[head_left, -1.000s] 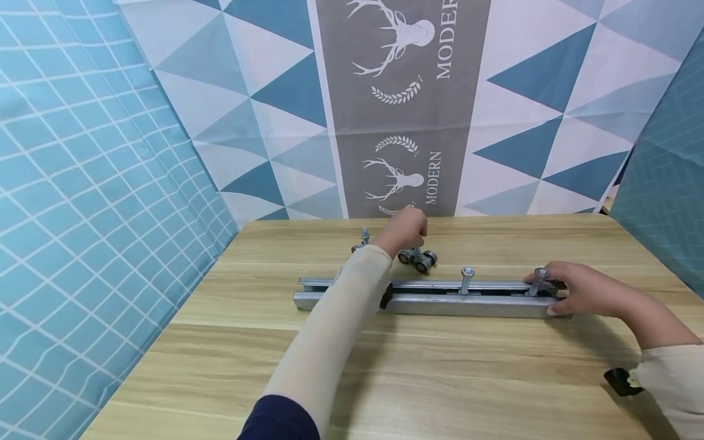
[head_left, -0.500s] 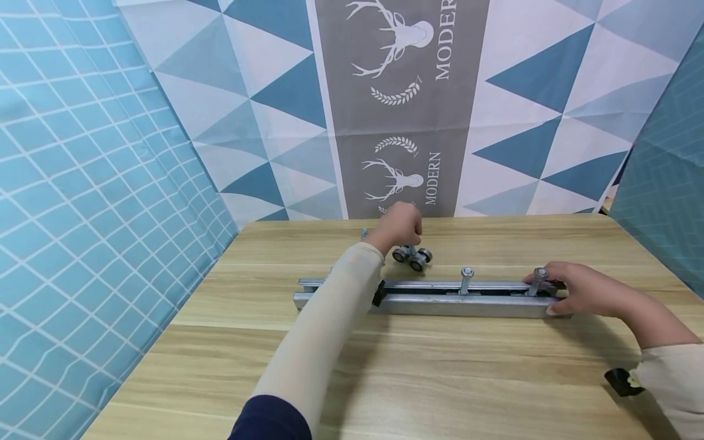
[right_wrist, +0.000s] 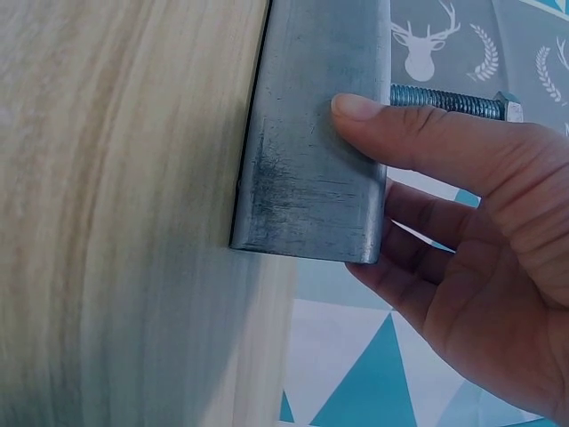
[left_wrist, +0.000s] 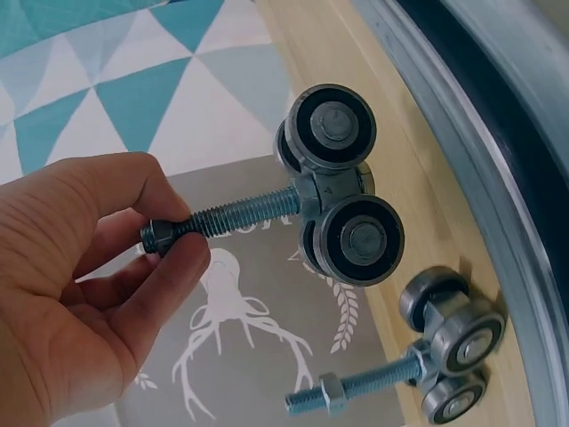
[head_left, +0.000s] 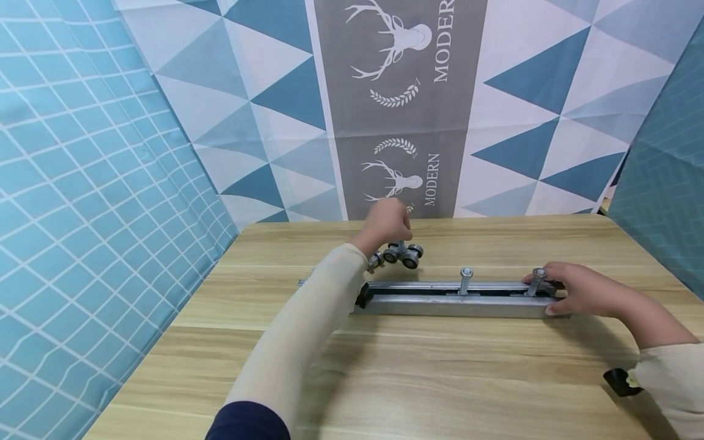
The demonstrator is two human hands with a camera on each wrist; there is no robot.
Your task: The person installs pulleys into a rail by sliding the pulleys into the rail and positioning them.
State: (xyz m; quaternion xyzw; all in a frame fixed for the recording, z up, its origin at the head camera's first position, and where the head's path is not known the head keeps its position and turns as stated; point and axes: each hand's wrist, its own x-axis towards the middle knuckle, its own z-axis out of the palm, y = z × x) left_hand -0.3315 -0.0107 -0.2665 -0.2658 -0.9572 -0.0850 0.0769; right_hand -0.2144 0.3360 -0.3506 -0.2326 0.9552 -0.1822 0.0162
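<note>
1 wooden table [head_left: 467,373], triangle-patterned cloth [head_left: 401,122], left hand [head_left: 387,221] pinching wheeled bolt [left_wrist: 324,191], right hand [head_left: 588,290] gripping rail [head_left: 440,304]

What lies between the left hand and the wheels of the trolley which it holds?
In the left wrist view, a bare stretch of threaded bolt runs from the left hand to the metal block carrying the wheels.

The silver rail [head_left: 456,307] lies slot-up on the tabletop [head_left: 440,373], parallel to its far edge; two bolts [head_left: 466,278] rise from the slot. The right hand [head_left: 588,288] grips the end toward the right edge. Between rail and far edge, the left hand [head_left: 387,221] pinches the threaded stem of a roller trolley [left_wrist: 316,196], dark-ringed wheels below; another trolley [left_wrist: 436,342] is just beside it.
</note>
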